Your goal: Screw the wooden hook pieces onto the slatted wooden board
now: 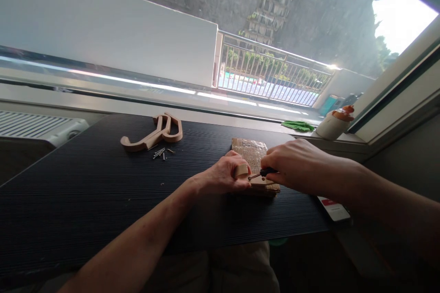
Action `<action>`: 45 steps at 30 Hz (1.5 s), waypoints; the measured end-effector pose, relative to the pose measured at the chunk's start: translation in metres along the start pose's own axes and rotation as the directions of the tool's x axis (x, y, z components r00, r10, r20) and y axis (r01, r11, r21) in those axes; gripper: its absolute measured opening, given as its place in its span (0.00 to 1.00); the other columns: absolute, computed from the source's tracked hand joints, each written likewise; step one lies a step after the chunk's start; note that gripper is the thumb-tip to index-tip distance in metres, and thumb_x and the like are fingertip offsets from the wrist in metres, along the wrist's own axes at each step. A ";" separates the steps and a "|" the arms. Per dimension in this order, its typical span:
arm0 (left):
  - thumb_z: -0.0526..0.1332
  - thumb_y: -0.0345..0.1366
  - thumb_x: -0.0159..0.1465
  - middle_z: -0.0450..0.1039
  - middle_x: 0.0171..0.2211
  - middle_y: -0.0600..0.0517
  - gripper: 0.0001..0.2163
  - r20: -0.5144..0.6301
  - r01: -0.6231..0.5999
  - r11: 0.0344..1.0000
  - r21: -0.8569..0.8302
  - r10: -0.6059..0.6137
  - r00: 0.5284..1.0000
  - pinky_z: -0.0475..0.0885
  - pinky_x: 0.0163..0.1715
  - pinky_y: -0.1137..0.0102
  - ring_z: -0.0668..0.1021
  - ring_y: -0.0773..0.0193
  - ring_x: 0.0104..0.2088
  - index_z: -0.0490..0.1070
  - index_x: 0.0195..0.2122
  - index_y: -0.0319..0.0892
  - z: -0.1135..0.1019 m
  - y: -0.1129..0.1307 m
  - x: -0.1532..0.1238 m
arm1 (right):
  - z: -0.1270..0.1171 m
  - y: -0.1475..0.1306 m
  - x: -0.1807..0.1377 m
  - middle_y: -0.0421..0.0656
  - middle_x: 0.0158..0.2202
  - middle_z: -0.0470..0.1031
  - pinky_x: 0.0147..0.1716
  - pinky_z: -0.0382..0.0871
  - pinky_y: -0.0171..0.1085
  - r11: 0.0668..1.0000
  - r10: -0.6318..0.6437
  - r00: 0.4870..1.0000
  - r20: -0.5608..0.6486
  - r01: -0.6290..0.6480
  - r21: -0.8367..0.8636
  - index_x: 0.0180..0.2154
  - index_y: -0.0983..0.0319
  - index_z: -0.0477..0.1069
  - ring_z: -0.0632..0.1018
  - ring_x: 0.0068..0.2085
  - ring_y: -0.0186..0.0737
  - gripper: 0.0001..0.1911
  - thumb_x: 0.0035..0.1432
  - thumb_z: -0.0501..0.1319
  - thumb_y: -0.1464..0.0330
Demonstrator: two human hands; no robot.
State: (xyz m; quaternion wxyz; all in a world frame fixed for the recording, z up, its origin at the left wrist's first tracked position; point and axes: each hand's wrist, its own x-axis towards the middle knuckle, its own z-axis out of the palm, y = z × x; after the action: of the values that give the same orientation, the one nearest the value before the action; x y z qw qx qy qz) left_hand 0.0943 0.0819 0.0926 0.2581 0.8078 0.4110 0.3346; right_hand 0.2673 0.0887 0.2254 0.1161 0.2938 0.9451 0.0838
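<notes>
My left hand [231, 173] is closed on a pale wooden piece [242, 170] with a curved end, pressing it down on a stack of corrugated cardboard [250, 149]. In my right hand [292, 162] is a screwdriver [268, 171] with a dark handle, gripped in a closed fist. The screwdriver's shaft slants down to the left, its tip at a small dark spot on the wooden piece beside my left fingers. Whether a screw sits under the tip is too small to tell.
On the dark table [192, 215], a curved wooden part [161, 132] lies at the back left, near several loose screws [160, 153]. A phone [334, 209] rests at the right edge. By the window stand a white pot [332, 126] and a green cloth [297, 126].
</notes>
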 end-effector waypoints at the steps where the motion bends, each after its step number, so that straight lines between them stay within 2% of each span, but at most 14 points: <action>1: 0.62 0.36 0.50 0.69 0.31 0.53 0.09 -0.002 0.001 1.000 -0.005 -0.001 1.000 0.63 0.41 0.73 0.67 0.63 0.42 0.71 0.33 0.41 0.000 0.000 0.000 | -0.003 -0.002 0.004 0.43 0.24 0.73 0.23 0.50 0.34 0.999 -0.028 0.999 0.027 0.029 -0.040 0.24 0.61 0.72 0.71 0.25 0.36 0.06 0.50 0.59 0.69; 5: 0.62 0.35 0.50 0.68 0.30 0.54 0.05 0.003 -0.003 1.000 -0.009 0.003 1.000 0.62 0.40 0.73 0.67 0.63 0.41 0.70 0.28 0.41 0.001 0.001 0.000 | -0.006 -0.010 0.022 0.44 0.23 0.73 0.24 0.52 0.34 0.984 -0.142 0.990 0.008 0.143 -0.104 0.23 0.62 0.72 0.72 0.26 0.37 0.07 0.49 0.57 0.74; 9: 0.62 0.37 0.50 0.69 0.31 0.53 0.07 0.011 -0.002 1.000 -0.006 0.002 1.000 0.62 0.42 0.72 0.67 0.62 0.42 0.71 0.30 0.42 -0.001 0.003 0.001 | 0.001 -0.002 0.026 0.46 0.23 0.73 0.27 0.55 0.35 0.996 -0.073 0.997 0.002 0.073 -0.050 0.24 0.62 0.74 0.73 0.28 0.39 0.09 0.51 0.57 0.67; 13: 0.65 0.42 0.46 0.67 0.43 0.50 0.23 0.007 0.094 0.996 -0.001 -0.094 0.996 0.59 0.49 0.68 0.65 0.57 0.49 0.69 0.45 0.45 -0.012 0.003 -0.006 | 0.010 0.012 0.012 0.44 0.22 0.73 0.25 0.54 0.34 0.999 0.035 0.999 0.000 -0.035 0.025 0.26 0.60 0.75 0.72 0.26 0.38 0.17 0.55 0.52 0.59; 16: 0.67 0.48 0.42 0.61 0.53 0.44 0.36 -0.091 0.294 0.956 0.015 -0.292 0.952 0.54 0.54 0.62 0.61 0.49 0.54 0.62 0.53 0.43 -0.016 0.001 -0.020 | 0.016 0.015 0.002 0.43 0.24 0.74 0.25 0.54 0.34 0.993 0.085 0.995 -0.046 -0.081 0.091 0.28 0.59 0.75 0.72 0.27 0.37 0.18 0.55 0.52 0.57; 18: 0.64 0.51 0.44 0.61 0.53 0.41 0.33 -0.094 0.397 0.914 0.079 -0.390 0.916 0.51 0.54 0.57 0.59 0.45 0.55 0.65 0.50 0.40 -0.011 0.002 -0.029 | 0.020 0.013 -0.003 0.43 0.25 0.75 0.24 0.54 0.34 0.985 0.115 0.990 -0.080 -0.103 0.139 0.29 0.59 0.76 0.72 0.27 0.37 0.17 0.55 0.52 0.57; 21: 0.62 0.51 0.49 0.63 0.52 0.43 0.26 -0.110 0.348 0.933 0.091 -0.338 0.935 0.50 0.55 0.58 0.60 0.48 0.55 0.68 0.45 0.41 0.003 0.009 -0.036 | 0.024 0.012 -0.008 0.42 0.24 0.74 0.23 0.53 0.33 0.968 0.163 0.979 -0.120 -0.135 0.213 0.28 0.59 0.76 0.71 0.26 0.35 0.18 0.55 0.52 0.57; 24: 0.58 0.44 0.55 0.69 0.44 0.47 0.19 -0.147 0.348 0.934 -0.081 -0.357 0.922 0.61 0.48 0.64 0.70 0.56 0.46 0.66 0.45 0.41 0.014 0.019 -0.040 | 0.029 0.010 -0.012 0.41 0.23 0.73 0.22 0.53 0.32 0.946 0.197 0.970 -0.145 -0.149 0.288 0.26 0.60 0.75 0.70 0.24 0.33 0.18 0.55 0.52 0.57; 28: 0.57 0.35 0.55 0.71 0.40 0.49 0.16 -0.217 0.318 0.886 -0.337 -0.402 0.890 0.65 0.43 0.67 0.72 0.62 0.41 0.63 0.44 0.40 0.016 0.025 -0.042 | 0.037 0.002 -0.015 0.41 0.25 0.73 0.23 0.54 0.31 0.906 0.233 0.954 -0.187 -0.144 0.398 0.28 0.59 0.75 0.70 0.26 0.32 0.18 0.55 0.52 0.57; 32: 0.56 0.29 0.52 0.72 0.36 0.50 0.13 -0.252 0.273 0.761 -0.588 -0.494 0.832 0.67 0.38 0.70 0.74 0.65 0.37 0.64 0.41 0.40 0.010 0.027 -0.041 | 0.039 -0.012 -0.012 0.43 0.28 0.75 0.25 0.55 0.32 0.891 0.270 0.933 -0.240 -0.147 0.430 0.30 0.60 0.75 0.73 0.29 0.35 0.18 0.56 0.51 0.57; 37: 0.59 0.29 0.51 0.72 0.27 0.54 0.10 -0.177 0.320 0.488 -0.812 -0.728 0.662 0.67 0.29 0.75 0.73 0.70 0.26 0.65 0.35 0.39 -0.001 0.035 -0.039 | 0.030 -0.025 -0.006 0.46 0.29 0.76 0.26 0.56 0.33 0.914 0.297 0.927 -0.227 -0.207 0.350 0.32 0.60 0.75 0.75 0.31 0.39 0.19 0.57 0.50 0.57; 39: 0.60 0.32 0.52 0.72 0.26 0.53 0.08 -0.098 0.268 0.362 -0.893 -0.736 0.669 0.68 0.29 0.75 0.74 0.70 0.26 0.66 0.34 0.39 -0.002 0.039 -0.039 | 0.028 -0.028 -0.002 0.47 0.30 0.76 0.27 0.57 0.34 0.917 0.313 0.916 -0.251 -0.222 0.332 0.32 0.61 0.74 0.75 0.33 0.40 0.20 0.58 0.49 0.57; 42: 0.61 0.35 0.53 0.73 0.28 0.50 0.09 0.044 0.253 0.210 -0.944 -0.682 0.730 0.70 0.31 0.72 0.76 0.66 0.28 0.68 0.34 0.38 0.002 0.043 -0.039 | 0.027 -0.032 0.001 0.47 0.30 0.76 0.28 0.57 0.34 0.921 0.315 0.892 -0.323 -0.206 0.330 0.32 0.61 0.74 0.75 0.34 0.41 0.20 0.59 0.48 0.58; 45: 0.62 0.33 0.51 0.74 0.29 0.51 0.13 0.019 0.211 0.214 -0.954 -0.657 0.753 0.71 0.33 0.70 0.77 0.63 0.30 0.68 0.39 0.39 0.004 0.041 -0.040 | 0.028 -0.035 -0.005 0.46 0.30 0.76 0.28 0.57 0.34 0.910 0.314 0.881 -0.353 -0.174 0.376 0.31 0.61 0.73 0.75 0.34 0.41 0.18 0.59 0.48 0.59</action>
State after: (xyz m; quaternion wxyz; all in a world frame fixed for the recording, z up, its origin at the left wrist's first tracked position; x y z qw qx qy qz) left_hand 0.0999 0.0260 0.1045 0.6580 0.2790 0.4079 0.5682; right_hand 0.2602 0.0598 0.1913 -0.1455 0.4037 0.9032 -0.0042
